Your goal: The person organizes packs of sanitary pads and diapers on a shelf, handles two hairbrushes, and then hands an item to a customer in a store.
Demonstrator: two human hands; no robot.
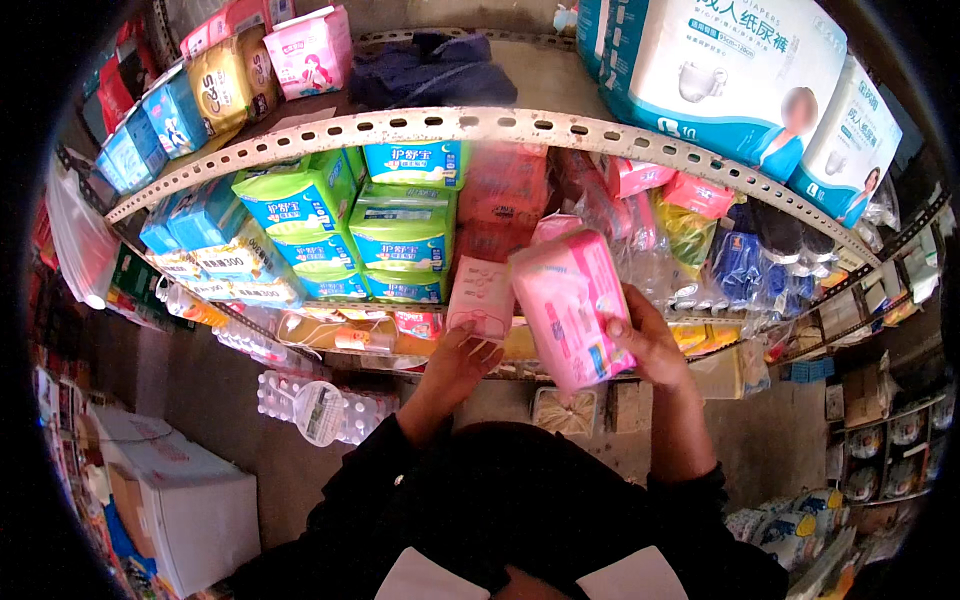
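Observation:
My right hand (652,337) grips the right side of a pink plastic-wrapped pack (574,307), which is tilted in front of the shelf. To its left, my left hand (461,360) holds a smaller pale pink packet (481,296) by its lower end, thumb on its face. Behind both packs, red packs (501,195) are stacked on the shelf. Left of those stand piles of green and blue sanitary pad packs (405,229). Pink packs and clear plastic bags (649,247) lie to the right. The two held packs are close together; whether they touch is unclear.
A perforated metal shelf edge (480,124) curves across above my hands. Large adult diaper packs (720,82) and dark blue cloth (431,71) sit on top. Below left are wrapped bottles (277,394) and a white chest-like box (202,517). A tray (566,412) lies below the shelf.

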